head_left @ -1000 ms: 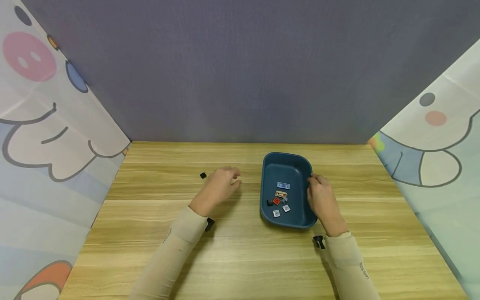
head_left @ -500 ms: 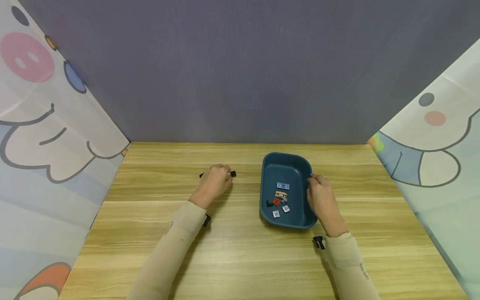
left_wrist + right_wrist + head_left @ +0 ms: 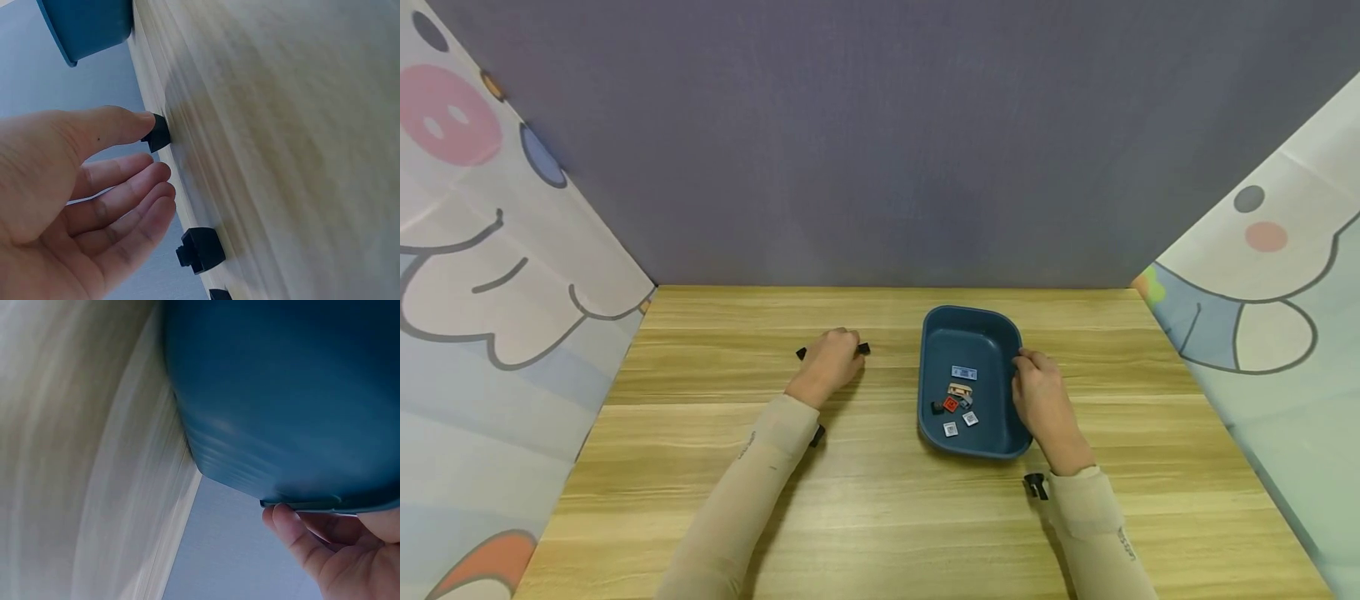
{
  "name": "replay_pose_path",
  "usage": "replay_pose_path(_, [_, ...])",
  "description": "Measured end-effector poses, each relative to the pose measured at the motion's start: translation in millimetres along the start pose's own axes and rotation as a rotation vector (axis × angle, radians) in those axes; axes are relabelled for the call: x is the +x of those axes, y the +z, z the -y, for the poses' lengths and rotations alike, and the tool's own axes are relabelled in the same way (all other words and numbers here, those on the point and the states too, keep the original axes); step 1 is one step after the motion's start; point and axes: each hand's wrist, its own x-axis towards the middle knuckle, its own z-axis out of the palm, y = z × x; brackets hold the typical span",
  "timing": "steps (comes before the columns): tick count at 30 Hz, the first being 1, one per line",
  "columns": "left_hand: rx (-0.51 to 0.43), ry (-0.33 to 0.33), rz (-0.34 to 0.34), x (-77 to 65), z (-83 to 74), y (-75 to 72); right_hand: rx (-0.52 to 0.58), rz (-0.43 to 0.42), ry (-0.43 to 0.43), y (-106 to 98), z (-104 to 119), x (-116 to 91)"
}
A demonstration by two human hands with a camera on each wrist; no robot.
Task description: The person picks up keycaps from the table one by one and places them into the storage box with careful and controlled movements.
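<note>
My left hand (image 3: 830, 362) reaches low over the wooden table, back upward. In the left wrist view its thumb tip overlaps a small black block (image 3: 160, 133), while the other fingers bend loosely below, apart from the thumb. Nearer lies a second black block with a nub (image 3: 203, 249), and the edge of a third black piece (image 3: 219, 294) shows at the bottom. From the head, one black piece (image 3: 801, 353) shows left of the hand. My right hand (image 3: 1040, 396) pinches the right rim of a blue plastic bin (image 3: 973, 450), fingertips under the lip.
Inside the bin lie a light-blue printed tile (image 3: 964, 372), a tan piece (image 3: 959, 389), a red tile (image 3: 951, 404), a grey piece, a black piece (image 3: 937, 407) and two white tiles (image 3: 951, 429). A grey panel (image 3: 880, 150) rises behind the table (image 3: 895, 517).
My left hand has moved slightly left and lowered beside the black pieces, uncovering one at its right and partly covering the left one. The right hand keeps its grip on the bin.
</note>
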Motion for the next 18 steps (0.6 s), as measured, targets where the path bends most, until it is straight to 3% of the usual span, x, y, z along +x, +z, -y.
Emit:
replay_pose_path(9, [0.008, -0.023, 0.019, 3.2, -0.3, 2.0, 0.009, -0.029, -0.017, 1.1, -0.4, 0.6])
replay_pose_path(18, [0.012, -0.037, 0.023, 5.2, -2.0, 2.3, 0.013, 0.026, 0.03, 1.3, -1.2, -0.5])
